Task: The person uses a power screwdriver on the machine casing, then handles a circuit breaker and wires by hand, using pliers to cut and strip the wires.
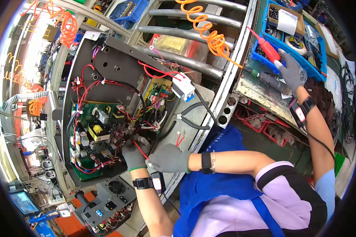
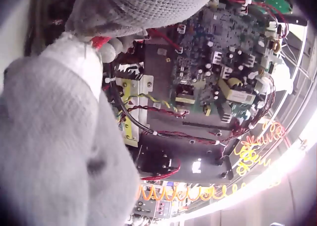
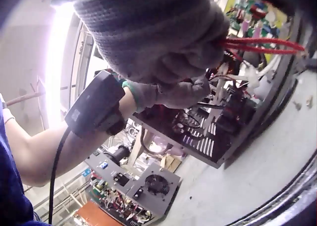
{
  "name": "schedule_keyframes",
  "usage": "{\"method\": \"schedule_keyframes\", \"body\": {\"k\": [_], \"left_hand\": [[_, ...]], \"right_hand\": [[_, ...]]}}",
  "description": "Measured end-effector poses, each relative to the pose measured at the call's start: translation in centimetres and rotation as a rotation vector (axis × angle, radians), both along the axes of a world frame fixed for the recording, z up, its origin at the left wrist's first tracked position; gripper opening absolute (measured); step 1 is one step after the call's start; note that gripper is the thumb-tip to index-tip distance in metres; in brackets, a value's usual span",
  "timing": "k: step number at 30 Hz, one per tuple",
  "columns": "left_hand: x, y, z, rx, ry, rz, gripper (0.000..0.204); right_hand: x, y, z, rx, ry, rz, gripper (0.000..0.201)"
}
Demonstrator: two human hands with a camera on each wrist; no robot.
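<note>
Both my hands wear grey gloves and work at the lower edge of an opened dark metal chassis. My left hand holds a red wire at the wiring beside the green circuit board. Close to its right, my right hand pinches the same red wire, and red wire ends stick out past its fingers in the right wrist view. In the left wrist view the two gloves nearly meet, with a bit of red between them. The fingertips are partly hidden.
Cutters lie on the metal bench right of the chassis, near a white breaker. A second grey unit with a fan stands lower left. Another person's gloved hand reaches beside a red bottle and blue bins.
</note>
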State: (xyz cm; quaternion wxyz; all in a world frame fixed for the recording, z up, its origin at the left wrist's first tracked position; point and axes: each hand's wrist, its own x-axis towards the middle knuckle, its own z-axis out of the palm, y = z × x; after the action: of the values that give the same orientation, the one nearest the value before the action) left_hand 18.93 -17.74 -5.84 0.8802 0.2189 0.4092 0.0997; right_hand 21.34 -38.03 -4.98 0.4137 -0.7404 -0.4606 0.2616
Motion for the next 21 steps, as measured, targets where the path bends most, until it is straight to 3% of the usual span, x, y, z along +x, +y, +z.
{"method": "schedule_keyframes", "body": {"k": [1, 4, 5, 6, 7, 8, 9, 10, 12, 13, 14, 16, 17, 20, 21], "left_hand": [[0.1, 0.9, -0.8, 0.009, 0.023, 0.056, 0.014], [-2.0, 1.6, -0.6, -0.405, -0.065, -0.090, 0.011], [-2.9, 0.6, -0.3, -0.216, -0.051, -0.162, 0.013], [-3.7, -1.0, 0.3, 0.144, 0.007, -0.186, 0.020], [-4.3, -1.8, 0.4, 0.316, 0.184, -0.135, 0.019], [-5.4, -1.9, 0.4, 0.485, 0.366, -0.077, 0.019], [-6.2, -1.7, -0.9, 0.841, 0.370, -0.069, 0.020], [-6.5, -1.3, -1.6, 1.105, 0.468, -0.163, 0.021], [-5.8, -1.1, -2.5, 1.261, 0.504, -0.250, 0.025], [-7.4, 3.6, -6.8, 1.577, 0.577, -0.458, 0.035], [-7.6, 5.5, -8.7, 1.820, 0.617, -0.482, 0.037], [-5.2, 6.1, -9.6, 2.302, 0.675, -0.534, 0.042], [-4.8, 5.0, -8.2, 2.098, 0.597, -0.563, 0.049], [-4.5, 6.9, -10.1, 1.964, 0.683, -0.623, 0.058], [-4.5, 7.7, -10.8, 1.692, 0.434, -0.573, 0.057]], "right_hand": [[-0.1, 0.2, -0.1, 0.000, 0.015, 0.012, 0.037], [-0.6, -0.5, -1.1, 0.054, 0.034, -0.014, 0.037], [-0.7, -1.0, -1.9, 0.102, 0.059, -0.050, 0.037], [-0.3, -1.5, -2.0, 0.150, 0.084, -0.087, 0.038], [0.3, -1.8, -1.9, 0.159, 0.179, -0.149, 0.033], [0.9, -1.4, -2.1, 0.293, 0.353, -0.231, 0.035], [0.9, -0.8, -2.4, 0.421, 0.535, -0.303, 0.037], [1.2, -0.3, -2.6, 0.545, 0.717, -0.369, 0.039], [2.6, -0.1, -1.0, 0.491, 1.016, -0.516, 0.039], [2.7, 0.2, -1.3, 0.581, 1.292, -0.483, 0.036], [2.8, 0.4, -1.7, 0.670, 1.565, -0.450, 0.034], [2.8, 0.6, -1.0, 0.617, 1.606, -0.471, 0.032], [2.9, 0.5, -0.6, 0.592, 1.622, -0.487, 0.032], [3.4, 0.5, -0.4, 0.618, 1.708, -0.509, 0.032], [3.6, 0.6, -0.9, 0.648, 1.731, -0.509, 0.032]]}}
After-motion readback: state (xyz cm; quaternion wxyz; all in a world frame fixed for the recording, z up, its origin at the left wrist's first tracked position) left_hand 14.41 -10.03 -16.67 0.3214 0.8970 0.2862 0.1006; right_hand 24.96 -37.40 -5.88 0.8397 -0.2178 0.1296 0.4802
